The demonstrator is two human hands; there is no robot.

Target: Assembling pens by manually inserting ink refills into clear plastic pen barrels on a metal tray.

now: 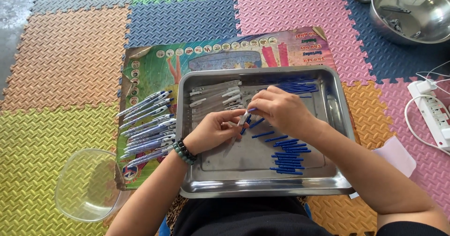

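Over one steel tray, the left hand and the right hand meet, both pinched shut on a single clear pen barrel held between them. Beyond the left hand lie roughly seven more clear barrels, and near the right wrist about a dozen blue refills, with a further bunch of blue refills past the right hand. Left of the left hand, outside the tray, some twelve finished pens lie in a row on a poster, beside one clear plastic bowl.
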